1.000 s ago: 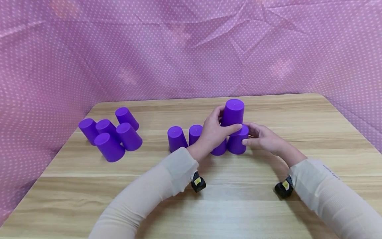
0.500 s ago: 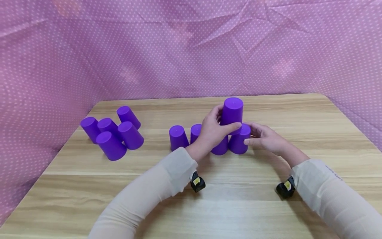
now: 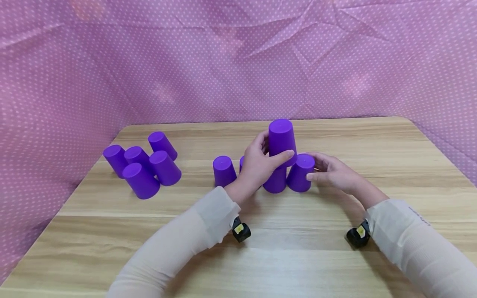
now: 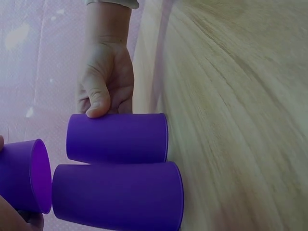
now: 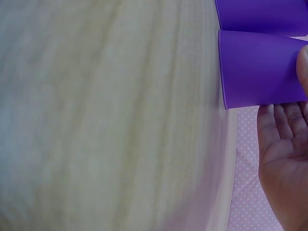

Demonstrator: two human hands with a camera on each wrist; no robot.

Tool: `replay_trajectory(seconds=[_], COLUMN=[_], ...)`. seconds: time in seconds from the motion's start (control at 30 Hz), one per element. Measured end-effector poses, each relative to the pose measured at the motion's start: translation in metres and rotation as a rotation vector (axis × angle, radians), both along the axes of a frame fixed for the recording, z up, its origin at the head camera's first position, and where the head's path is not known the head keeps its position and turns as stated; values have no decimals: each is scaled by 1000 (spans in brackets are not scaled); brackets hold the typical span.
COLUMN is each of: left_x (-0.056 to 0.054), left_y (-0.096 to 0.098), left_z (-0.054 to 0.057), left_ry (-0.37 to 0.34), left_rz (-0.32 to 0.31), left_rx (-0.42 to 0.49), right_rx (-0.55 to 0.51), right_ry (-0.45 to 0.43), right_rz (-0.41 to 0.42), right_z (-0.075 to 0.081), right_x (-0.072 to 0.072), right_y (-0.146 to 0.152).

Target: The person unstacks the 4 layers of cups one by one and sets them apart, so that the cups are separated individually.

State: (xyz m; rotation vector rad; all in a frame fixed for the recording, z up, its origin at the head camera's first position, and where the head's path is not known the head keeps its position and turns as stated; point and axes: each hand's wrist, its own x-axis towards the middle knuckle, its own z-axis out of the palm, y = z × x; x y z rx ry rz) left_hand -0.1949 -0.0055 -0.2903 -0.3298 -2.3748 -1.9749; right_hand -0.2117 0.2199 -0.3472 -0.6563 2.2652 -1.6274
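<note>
My left hand [image 3: 255, 167] grips an upside-down purple cup [image 3: 282, 138], thumb in front and fingers behind, just above a standing cup [image 3: 275, 182] in the middle row. In the left wrist view the raised cup [image 4: 17, 175] tilts slightly, its rim close to that cup's base; whether they touch I cannot tell. My right hand [image 3: 333, 174] holds the row's rightmost cup [image 3: 300, 174] at its right side, thumb in front and fingertips behind. Both lower cups stand mouth down, side by side. Farther left in the row is another cup [image 3: 224, 171], and one cup is mostly hidden behind my left hand.
Several more upside-down purple cups [image 3: 141, 182] stand in a cluster on the left of the wooden table [image 3: 298, 265]. Behind the table hangs a pink dotted cloth [image 3: 238, 62]. A small black camera [image 3: 241, 231] is strapped to the left wrist, another [image 3: 358, 236] to the right.
My left hand has moved left with its cup, from above the rightmost cup to above the one beside it. The right hand keeps its hold on the rightmost cup.
</note>
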Motion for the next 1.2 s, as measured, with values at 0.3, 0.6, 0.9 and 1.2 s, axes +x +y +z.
replay_trajectory(seconds=[0.3, 0.6, 0.9, 1.2], left_x=[3, 2, 2, 0], left_y=[-12, -22, -40, -60], left_z=[4, 9, 10, 6], left_ry=[18, 56, 91, 125], left_rz=[10, 42, 78, 116], left_rx=[-37, -29, -7, 9], right_rx=[14, -2, 2, 6], right_ry=[-2, -24, -25, -28], right_rz=[-12, -13, -5, -8], right_z=[2, 1, 2, 2], right_x=[1, 0, 0, 0], right_y=[0, 1, -1, 0])
